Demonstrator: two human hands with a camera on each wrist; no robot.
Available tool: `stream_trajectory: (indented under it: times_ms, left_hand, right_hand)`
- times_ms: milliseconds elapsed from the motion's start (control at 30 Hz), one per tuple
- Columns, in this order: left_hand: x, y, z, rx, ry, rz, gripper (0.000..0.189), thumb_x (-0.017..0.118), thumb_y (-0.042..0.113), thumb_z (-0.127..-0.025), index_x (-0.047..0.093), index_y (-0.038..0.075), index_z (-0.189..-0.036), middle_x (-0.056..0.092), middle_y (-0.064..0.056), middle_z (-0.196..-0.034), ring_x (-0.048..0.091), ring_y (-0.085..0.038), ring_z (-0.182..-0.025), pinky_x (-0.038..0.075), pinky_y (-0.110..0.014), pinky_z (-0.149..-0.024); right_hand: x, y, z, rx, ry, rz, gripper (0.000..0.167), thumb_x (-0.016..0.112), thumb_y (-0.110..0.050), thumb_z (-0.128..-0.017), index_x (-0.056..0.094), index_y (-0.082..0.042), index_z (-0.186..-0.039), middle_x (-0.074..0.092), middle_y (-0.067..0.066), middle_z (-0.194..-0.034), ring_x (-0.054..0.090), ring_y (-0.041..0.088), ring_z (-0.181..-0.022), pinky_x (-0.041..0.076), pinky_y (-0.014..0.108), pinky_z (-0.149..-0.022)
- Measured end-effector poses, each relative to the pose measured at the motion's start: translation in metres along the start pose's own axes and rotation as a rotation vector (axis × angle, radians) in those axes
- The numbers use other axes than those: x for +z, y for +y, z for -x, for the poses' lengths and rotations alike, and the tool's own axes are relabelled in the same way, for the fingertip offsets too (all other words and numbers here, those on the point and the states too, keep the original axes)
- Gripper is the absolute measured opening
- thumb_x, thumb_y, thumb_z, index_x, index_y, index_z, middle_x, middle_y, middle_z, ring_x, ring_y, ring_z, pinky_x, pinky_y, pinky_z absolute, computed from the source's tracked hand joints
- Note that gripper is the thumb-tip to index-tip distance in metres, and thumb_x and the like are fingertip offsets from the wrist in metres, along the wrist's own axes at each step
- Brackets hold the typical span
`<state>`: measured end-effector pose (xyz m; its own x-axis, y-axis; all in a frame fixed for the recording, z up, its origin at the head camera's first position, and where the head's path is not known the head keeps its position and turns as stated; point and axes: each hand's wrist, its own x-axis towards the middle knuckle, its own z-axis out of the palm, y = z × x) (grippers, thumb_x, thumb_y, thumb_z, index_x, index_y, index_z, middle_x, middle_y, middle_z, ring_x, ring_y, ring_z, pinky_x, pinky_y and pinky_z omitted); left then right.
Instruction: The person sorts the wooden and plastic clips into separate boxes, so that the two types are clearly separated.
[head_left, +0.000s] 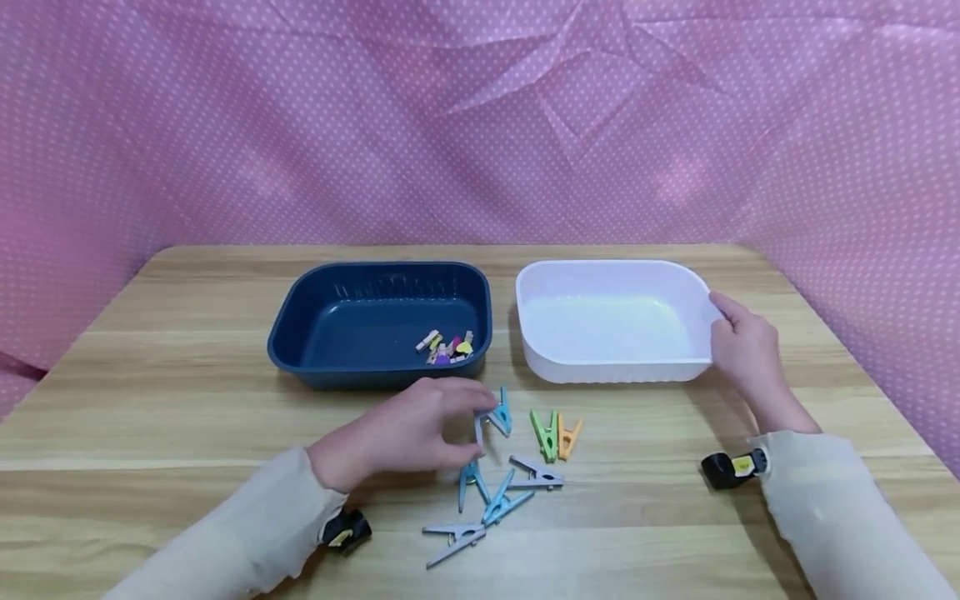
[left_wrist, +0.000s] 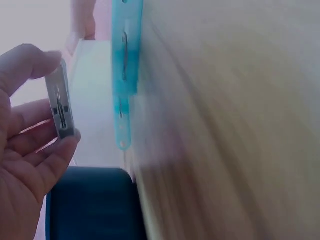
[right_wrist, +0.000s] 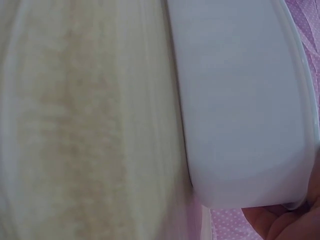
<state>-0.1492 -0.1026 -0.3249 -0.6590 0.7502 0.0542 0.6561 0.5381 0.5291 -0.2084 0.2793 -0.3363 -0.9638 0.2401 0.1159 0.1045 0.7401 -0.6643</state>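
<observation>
My left hand [head_left: 416, 429] pinches a grey clothespin [left_wrist: 59, 102] between thumb and fingertips, above the wooden table. Just beyond it in the head view is a blue clothespin [head_left: 503, 412]. Closer to me lie two more blue clothespins [head_left: 501, 504] and two grey ones [head_left: 536, 475]. A green clothespin [head_left: 549, 437] and an orange one [head_left: 568, 437] lie side by side to the right. My right hand [head_left: 750, 354] holds the right end of a white bin [head_left: 615, 372], its fingers at the rim and outer wall; part of that hand is hidden in the right wrist view.
A dark blue bin [head_left: 360, 379] stands left of the white one, a narrow gap between them. Several small decorated clips [head_left: 450, 348] lie in its front right corner. Pink dotted cloth [head_left: 480, 125] hangs behind and beside the table [head_left: 150, 400].
</observation>
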Motion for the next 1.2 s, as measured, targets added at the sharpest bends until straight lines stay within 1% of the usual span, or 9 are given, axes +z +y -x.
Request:
stream_trajectory:
  times_ms: [233, 367, 467, 567, 700, 900, 967, 1067, 1200]
  left_hand:
    - [0.004, 0.001, -0.006, 0.056, 0.181, 0.018, 0.046, 0.072, 0.025, -0.078, 0.062, 0.005, -0.118, 0.061, -0.007, -0.122, 0.054, -0.014, -0.116, 0.044, -0.029, -0.098]
    - [0.006, 0.003, -0.010, 0.047, 0.248, 0.002, 0.045, 0.073, 0.026, -0.077, 0.063, 0.006, -0.117, 0.061, -0.007, -0.121, 0.053, -0.015, -0.116, 0.044, -0.031, -0.099]
    - [0.007, 0.005, -0.014, 0.015, 0.273, -0.004, 0.044, 0.074, 0.028, -0.077, 0.064, 0.009, -0.116, 0.062, -0.004, -0.120, 0.053, -0.014, -0.116, 0.043, -0.033, -0.100]
    - [0.007, 0.008, -0.017, -0.018, 0.287, -0.011, 0.045, 0.073, 0.029, -0.077, 0.063, 0.012, -0.117, 0.061, -0.003, -0.121, 0.052, -0.015, -0.117, 0.039, -0.039, -0.103]
    - [0.008, 0.012, -0.022, -0.041, 0.313, -0.018, 0.045, 0.073, 0.030, -0.077, 0.063, 0.012, -0.117, 0.060, -0.002, -0.123, 0.052, -0.016, -0.118, 0.037, -0.044, -0.104]
    - [0.006, 0.014, -0.032, -0.037, 0.339, -0.025, 0.041, 0.073, 0.029, -0.078, 0.064, 0.012, -0.115, 0.062, 0.002, -0.116, 0.054, -0.010, -0.106, 0.046, -0.031, -0.092]
    - [0.004, 0.015, -0.036, -0.037, 0.344, -0.023, 0.039, 0.072, 0.029, -0.078, 0.064, 0.013, -0.113, 0.062, 0.004, -0.112, 0.054, -0.008, -0.103, 0.047, -0.028, -0.089]
    - [0.001, 0.016, -0.042, -0.048, 0.351, -0.021, 0.038, 0.071, 0.029, -0.079, 0.063, 0.013, -0.113, 0.061, 0.006, -0.108, 0.053, -0.007, -0.100, 0.048, -0.025, -0.087]
    - [-0.002, 0.017, -0.049, -0.068, 0.359, -0.037, 0.040, 0.070, 0.029, -0.080, 0.063, 0.012, -0.115, 0.060, 0.005, -0.108, 0.052, -0.007, -0.100, 0.048, -0.026, -0.087]
  right_hand:
    - [0.001, 0.000, -0.001, 0.001, 0.002, 0.015, 0.050, 0.025, -0.009, -0.092, 0.035, 0.001, -0.140, 0.036, 0.028, -0.139, 0.035, 0.048, -0.126, 0.032, 0.056, -0.102]
    - [0.002, 0.000, -0.001, -0.001, 0.004, 0.024, 0.049, 0.025, -0.008, -0.092, 0.035, 0.001, -0.140, 0.036, 0.029, -0.138, 0.035, 0.048, -0.126, 0.032, 0.056, -0.102]
    - [0.002, 0.000, -0.001, -0.001, 0.001, 0.024, 0.049, 0.025, -0.008, -0.092, 0.035, 0.001, -0.140, 0.036, 0.028, -0.138, 0.035, 0.048, -0.126, 0.031, 0.056, -0.103]
    - [0.002, 0.000, -0.001, 0.001, 0.000, 0.024, 0.049, 0.024, -0.008, -0.092, 0.035, 0.001, -0.140, 0.036, 0.028, -0.139, 0.035, 0.048, -0.126, 0.032, 0.056, -0.102]
    - [0.002, 0.000, -0.001, 0.002, 0.003, 0.026, 0.049, 0.025, -0.008, -0.092, 0.036, 0.001, -0.139, 0.036, 0.028, -0.138, 0.035, 0.048, -0.125, 0.032, 0.056, -0.102]
    - [0.003, 0.001, -0.001, 0.004, 0.008, 0.028, 0.049, 0.025, -0.008, -0.092, 0.036, 0.001, -0.139, 0.037, 0.028, -0.138, 0.035, 0.047, -0.126, 0.031, 0.056, -0.103]
    - [0.003, 0.001, -0.001, 0.004, 0.013, 0.027, 0.049, 0.025, -0.008, -0.092, 0.036, 0.001, -0.139, 0.037, 0.028, -0.138, 0.035, 0.047, -0.126, 0.032, 0.055, -0.103]
    - [0.003, 0.001, -0.001, 0.003, 0.014, 0.024, 0.049, 0.024, -0.008, -0.092, 0.036, 0.001, -0.139, 0.037, 0.028, -0.138, 0.035, 0.047, -0.126, 0.032, 0.055, -0.103]
    - [0.002, 0.001, 0.000, 0.004, 0.006, 0.024, 0.050, 0.024, -0.009, -0.093, 0.035, 0.001, -0.140, 0.036, 0.028, -0.139, 0.035, 0.047, -0.126, 0.031, 0.055, -0.103]
